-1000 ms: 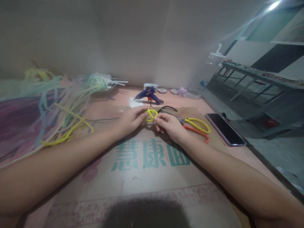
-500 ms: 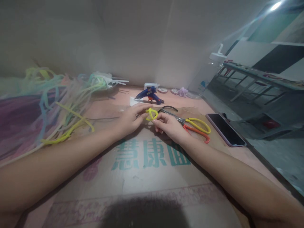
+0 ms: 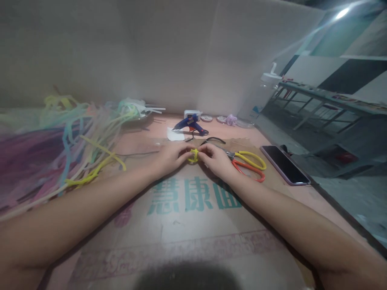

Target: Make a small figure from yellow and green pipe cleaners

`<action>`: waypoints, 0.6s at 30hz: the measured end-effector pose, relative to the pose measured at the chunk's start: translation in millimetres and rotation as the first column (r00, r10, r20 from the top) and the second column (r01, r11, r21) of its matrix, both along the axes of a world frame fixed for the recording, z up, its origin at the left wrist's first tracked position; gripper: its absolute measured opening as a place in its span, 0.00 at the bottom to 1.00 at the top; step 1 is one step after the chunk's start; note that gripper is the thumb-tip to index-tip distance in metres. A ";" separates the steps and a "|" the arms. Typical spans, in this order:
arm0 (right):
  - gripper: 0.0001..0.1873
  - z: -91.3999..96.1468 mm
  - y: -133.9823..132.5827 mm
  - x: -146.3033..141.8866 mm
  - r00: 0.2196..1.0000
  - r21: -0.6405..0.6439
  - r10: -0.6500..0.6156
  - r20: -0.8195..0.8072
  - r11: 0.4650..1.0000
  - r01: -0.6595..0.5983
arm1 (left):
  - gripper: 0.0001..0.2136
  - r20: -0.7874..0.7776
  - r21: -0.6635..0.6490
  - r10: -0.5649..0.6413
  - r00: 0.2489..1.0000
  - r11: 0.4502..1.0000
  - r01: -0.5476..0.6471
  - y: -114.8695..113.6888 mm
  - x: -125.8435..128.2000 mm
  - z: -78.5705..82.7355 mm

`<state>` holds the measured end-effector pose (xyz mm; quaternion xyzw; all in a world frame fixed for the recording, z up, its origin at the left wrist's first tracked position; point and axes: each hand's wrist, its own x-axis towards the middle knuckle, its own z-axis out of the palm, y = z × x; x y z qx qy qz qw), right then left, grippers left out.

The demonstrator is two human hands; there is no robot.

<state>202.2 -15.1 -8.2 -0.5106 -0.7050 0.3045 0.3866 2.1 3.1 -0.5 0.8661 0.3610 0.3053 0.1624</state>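
Brown cardboard (image 3: 193,225) printed with green characters covers much of the pink table (image 3: 142,133). Near its far edge the left hand (image 3: 171,157) and right hand (image 3: 216,159) come together, both sets of fingertips pinching a small yellow loop (image 3: 193,155) between them. Scissors (image 3: 248,163) lie on the cardboard's far right part, a phone (image 3: 284,164) just off its right edge, a glue gun (image 3: 190,123) beyond its far edge, a heap of pastel strips (image 3: 60,141) to its left. A pale wall (image 3: 151,52) rises behind the cardboard; metal racks (image 3: 317,104) stand well to its right.
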 end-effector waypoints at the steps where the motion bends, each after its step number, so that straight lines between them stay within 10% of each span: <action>1: 0.07 1.6 -0.5 0.0 1.000 -0.001 -0.002 0.026 1.000 0.002 | 0.14 -0.019 0.015 0.002 1.000 1.000 -0.001 -1.3 0.0 0.8; 18: 0.08 13.0 -8.0 -1.7 0.957 0.042 0.026 0.290 0.998 -0.040 | 0.16 -0.229 0.070 0.296 0.927 0.955 -0.287 -41.6 -60.5 114.6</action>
